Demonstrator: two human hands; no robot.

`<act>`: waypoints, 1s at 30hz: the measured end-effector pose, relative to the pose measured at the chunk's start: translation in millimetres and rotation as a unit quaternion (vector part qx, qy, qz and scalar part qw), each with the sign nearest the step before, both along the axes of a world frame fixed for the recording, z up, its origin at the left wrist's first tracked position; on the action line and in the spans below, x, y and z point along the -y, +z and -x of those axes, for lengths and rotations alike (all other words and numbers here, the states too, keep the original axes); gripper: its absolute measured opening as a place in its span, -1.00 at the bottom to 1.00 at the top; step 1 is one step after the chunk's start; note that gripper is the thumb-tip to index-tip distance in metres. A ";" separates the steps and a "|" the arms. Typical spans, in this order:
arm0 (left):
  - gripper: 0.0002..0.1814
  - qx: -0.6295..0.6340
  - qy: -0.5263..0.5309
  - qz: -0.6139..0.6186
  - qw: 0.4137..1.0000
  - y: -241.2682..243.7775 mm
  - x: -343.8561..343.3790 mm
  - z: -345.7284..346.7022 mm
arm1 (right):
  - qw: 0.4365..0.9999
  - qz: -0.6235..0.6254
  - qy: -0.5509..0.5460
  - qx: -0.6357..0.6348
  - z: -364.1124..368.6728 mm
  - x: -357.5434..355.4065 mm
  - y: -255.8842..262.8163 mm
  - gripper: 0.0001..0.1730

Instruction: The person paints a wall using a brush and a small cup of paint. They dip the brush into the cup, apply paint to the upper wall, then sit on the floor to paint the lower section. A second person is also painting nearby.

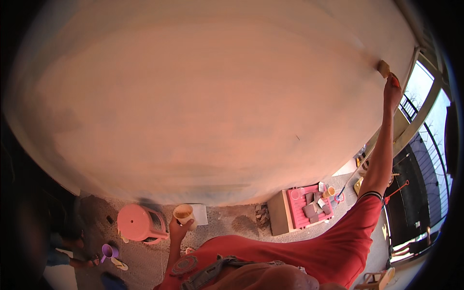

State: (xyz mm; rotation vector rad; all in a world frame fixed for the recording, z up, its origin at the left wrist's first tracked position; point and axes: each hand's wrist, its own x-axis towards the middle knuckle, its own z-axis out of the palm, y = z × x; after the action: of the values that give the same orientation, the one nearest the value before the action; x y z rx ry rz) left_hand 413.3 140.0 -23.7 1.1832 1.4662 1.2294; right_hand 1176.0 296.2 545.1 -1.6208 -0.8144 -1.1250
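My right hand point(393, 93) is stretched far up to the right and grips a wide paintbrush point(383, 69) by its handle. The bristles touch the pinkish-beige wall point(203, 105) near its right end, beside a darker smear. Low in front of me, my left hand point(178, 229) is wrapped around a cream plastic tub point(184, 216). The tub's inner wall is coated with brownish material; how full it is, I cannot tell. Some patches of the wall look darker and uneven, mostly along its lower part.
Below the wall stands a pink plastic stool point(133, 222). A pink tray-like top point(294, 207) on a box holds sandpaper pieces point(311, 213) and a cup point(329, 192). A purple dipper point(110, 250) lies by a flip-flop point(119, 264). Another person's leg point(81, 263) shows at left.
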 end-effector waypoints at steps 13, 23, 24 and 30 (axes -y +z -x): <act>-0.30 0.022 0.022 0.000 1.000 -21.3 21.0 75.6 | 0.970 -0.007 0.143 0.197 326.5 -58.3 67.7 -0.61; -0.28 0.021 0.044 -0.017 0.999 -21.1 55.8 170.3 | 0.889 -0.065 0.378 0.249 626.9 -42.4 77.7 -0.61; -0.27 0.028 0.041 -0.008 0.999 -28.1 60.5 183.0 | 0.877 -0.073 0.397 0.262 652.8 -44.3 77.9 -0.61; -0.28 0.001 0.143 0.035 0.989 -30.8 100.0 244.0 | 0.812 -0.098 0.489 0.303 781.7 -80.2 90.0 -0.60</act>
State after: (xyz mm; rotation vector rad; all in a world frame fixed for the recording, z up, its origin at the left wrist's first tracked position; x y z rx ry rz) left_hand 169.2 40.0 -54.4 0.9468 1.7075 1.3555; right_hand 394.4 376.4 635.2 -0.4433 -1.6287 -0.8720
